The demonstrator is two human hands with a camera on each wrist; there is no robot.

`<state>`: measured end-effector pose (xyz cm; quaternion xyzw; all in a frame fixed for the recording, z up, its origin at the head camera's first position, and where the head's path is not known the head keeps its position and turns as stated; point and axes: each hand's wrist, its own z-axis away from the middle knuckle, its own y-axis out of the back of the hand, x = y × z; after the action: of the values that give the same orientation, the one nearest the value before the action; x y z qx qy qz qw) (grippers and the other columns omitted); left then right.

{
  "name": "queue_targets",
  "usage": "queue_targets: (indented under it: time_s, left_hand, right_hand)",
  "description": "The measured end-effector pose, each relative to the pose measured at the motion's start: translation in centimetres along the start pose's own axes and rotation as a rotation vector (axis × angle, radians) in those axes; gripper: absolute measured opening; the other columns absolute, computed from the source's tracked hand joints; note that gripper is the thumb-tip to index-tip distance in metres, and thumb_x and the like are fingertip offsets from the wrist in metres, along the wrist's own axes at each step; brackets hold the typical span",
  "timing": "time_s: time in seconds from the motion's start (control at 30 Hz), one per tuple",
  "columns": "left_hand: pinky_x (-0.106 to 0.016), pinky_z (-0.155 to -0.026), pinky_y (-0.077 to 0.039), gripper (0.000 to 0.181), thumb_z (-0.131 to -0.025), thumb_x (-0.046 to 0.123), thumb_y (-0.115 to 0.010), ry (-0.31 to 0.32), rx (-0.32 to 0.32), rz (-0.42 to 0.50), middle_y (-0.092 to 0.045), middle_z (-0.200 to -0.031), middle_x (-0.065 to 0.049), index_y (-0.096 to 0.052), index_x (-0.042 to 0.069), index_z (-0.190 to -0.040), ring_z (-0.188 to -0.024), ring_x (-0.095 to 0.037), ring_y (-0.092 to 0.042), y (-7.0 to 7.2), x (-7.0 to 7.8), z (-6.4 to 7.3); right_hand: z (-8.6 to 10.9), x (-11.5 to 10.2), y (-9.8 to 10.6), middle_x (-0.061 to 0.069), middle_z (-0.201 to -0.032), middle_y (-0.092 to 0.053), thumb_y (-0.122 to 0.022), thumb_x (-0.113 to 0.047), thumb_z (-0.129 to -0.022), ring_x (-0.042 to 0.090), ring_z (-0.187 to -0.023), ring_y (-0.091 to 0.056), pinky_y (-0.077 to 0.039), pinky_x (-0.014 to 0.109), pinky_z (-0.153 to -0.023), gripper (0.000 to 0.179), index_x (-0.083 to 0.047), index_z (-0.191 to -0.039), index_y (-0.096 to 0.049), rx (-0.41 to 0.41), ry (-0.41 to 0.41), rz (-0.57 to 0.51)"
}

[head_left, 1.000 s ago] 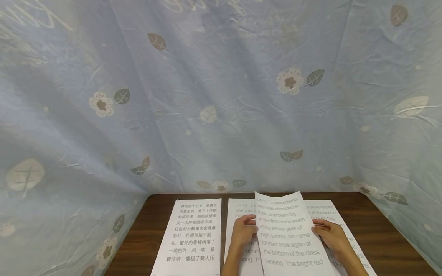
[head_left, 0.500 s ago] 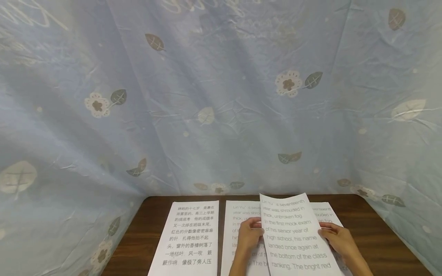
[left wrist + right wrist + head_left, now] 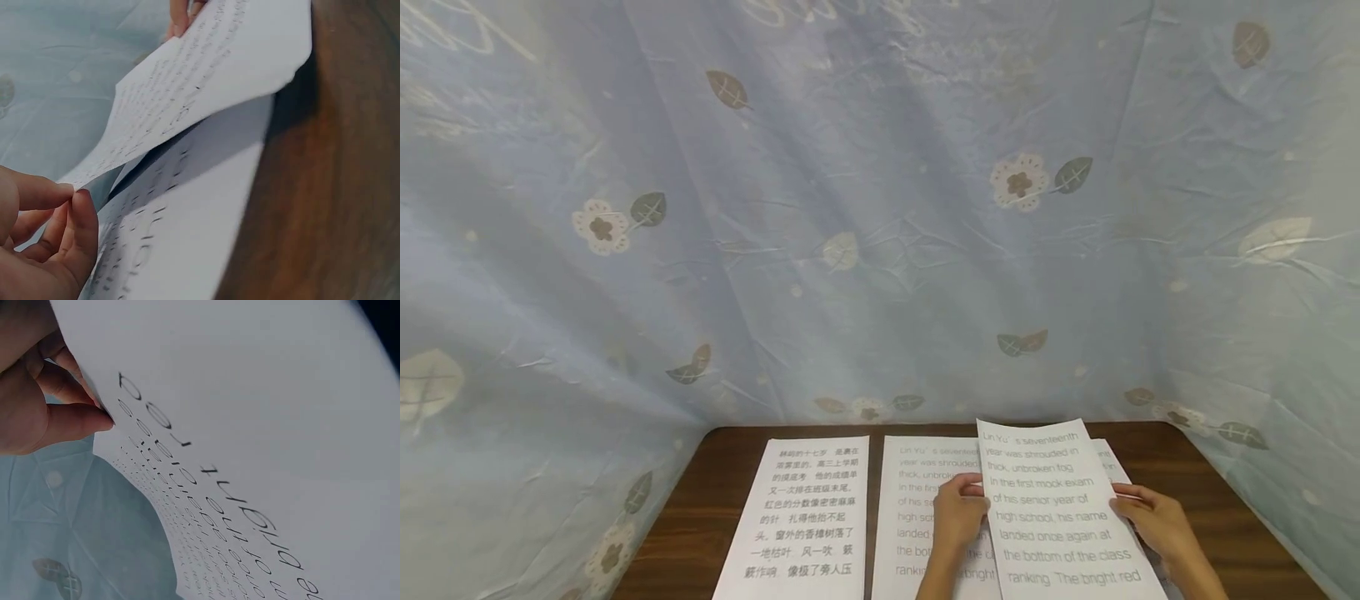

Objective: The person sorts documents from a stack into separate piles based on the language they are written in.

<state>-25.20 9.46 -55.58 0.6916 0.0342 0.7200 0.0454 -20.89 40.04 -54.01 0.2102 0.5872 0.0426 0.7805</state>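
A sheet of paper (image 3: 1052, 517) printed with large English text is held up off the table, bowed a little between both hands. My left hand (image 3: 958, 512) pinches its left edge between thumb and fingers, plain in the left wrist view, where that hand (image 3: 53, 231) is at lower left. On the opposite edge my right hand (image 3: 1157, 521) pinches the sheet; in the right wrist view its thumb (image 3: 78, 422) presses the margin. Beneath lies a middle stack of English-printed paper (image 3: 910, 508), partly covered. Behind the held sheet another English-printed page (image 3: 1107, 458) shows only at its right edge.
On the left of the dark wooden table (image 3: 688, 500) lies paper printed with Chinese characters (image 3: 805, 517). A pale blue curtain (image 3: 865, 333) with flowers and leaves hangs behind the table and along its sides.
Both hands have moved right with the held sheet, uncovering more of the middle paper and hiding more of the right-hand page. The head view has shifted slightly.
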Motion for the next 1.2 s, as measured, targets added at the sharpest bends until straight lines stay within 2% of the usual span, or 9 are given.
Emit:
queue_targets:
  time_s: [0.53, 0.67, 0.9, 1.07, 1.2]
  left_hand:
    - [-0.018, -0.057, -0.057, 0.037, -0.085, -0.002, -0.075, -0.018, -0.009, 0.033, -0.072, -0.096, 0.000, -0.077, 0.009, -0.120, -0.075, -0.008, -0.067, -2.4, 0.0, 0.1]
    - [-0.019, -0.058, -0.060, 0.035, -0.085, -0.004, -0.076, -0.032, -0.011, 0.057, -0.073, -0.096, 0.000, -0.077, 0.009, -0.117, -0.076, -0.006, -0.067, -3.3, 0.0, 0.1]
    - [-0.019, -0.055, -0.058, 0.035, -0.082, -0.007, -0.074, -0.008, -0.002, 0.077, -0.070, -0.091, 0.001, -0.078, 0.008, -0.113, -0.068, -0.007, -0.065, -4.6, 0.0, 0.2]
    - [-0.017, -0.050, -0.055, 0.034, -0.080, -0.009, -0.074, -0.039, 0.024, 0.053, -0.068, -0.083, 0.003, -0.078, 0.006, -0.110, -0.057, -0.006, -0.061, -5.2, 0.1, 0.2]
    - [-0.016, -0.050, -0.053, 0.034, -0.083, -0.008, -0.075, -0.061, 0.010, 0.020, -0.068, -0.085, 0.002, -0.076, 0.005, -0.114, -0.056, -0.004, -0.060, -5.5, 0.3, 0.4]
  right_hand:
    - [-0.2, 0.4, 1.7, -0.007, -0.101, -0.078, -0.068, -0.020, -0.104, 0.015, -0.079, -0.071, -0.061, 0.033, -0.067, 0.056, 0.010, -0.150, -0.053, 0.049, -0.005, -0.070]
    - [-0.3, 0.8, 2.4, -0.006, -0.099, -0.078, -0.066, -0.022, -0.106, 0.014, -0.080, -0.071, -0.061, 0.033, -0.068, 0.057, 0.010, -0.151, -0.052, 0.043, 0.002, -0.036]
    - [-0.6, 1.5, 3.7, -0.007, -0.093, -0.076, -0.066, -0.027, -0.106, 0.016, -0.081, -0.070, -0.060, 0.033, -0.069, 0.058, 0.008, -0.151, -0.053, 0.050, -0.006, -0.008]
    - [-1.0, 1.9, 4.0, -0.006, -0.095, -0.076, -0.066, -0.028, -0.106, 0.015, -0.082, -0.070, -0.060, 0.033, -0.069, 0.059, 0.008, -0.150, -0.053, 0.056, -0.009, 0.019]
    - [-1.2, 2.1, 4.2, -0.004, -0.096, -0.077, -0.065, -0.027, -0.106, 0.016, -0.082, -0.069, -0.059, 0.033, -0.069, 0.058, 0.010, -0.149, -0.054, 0.054, 0.005, 0.034]
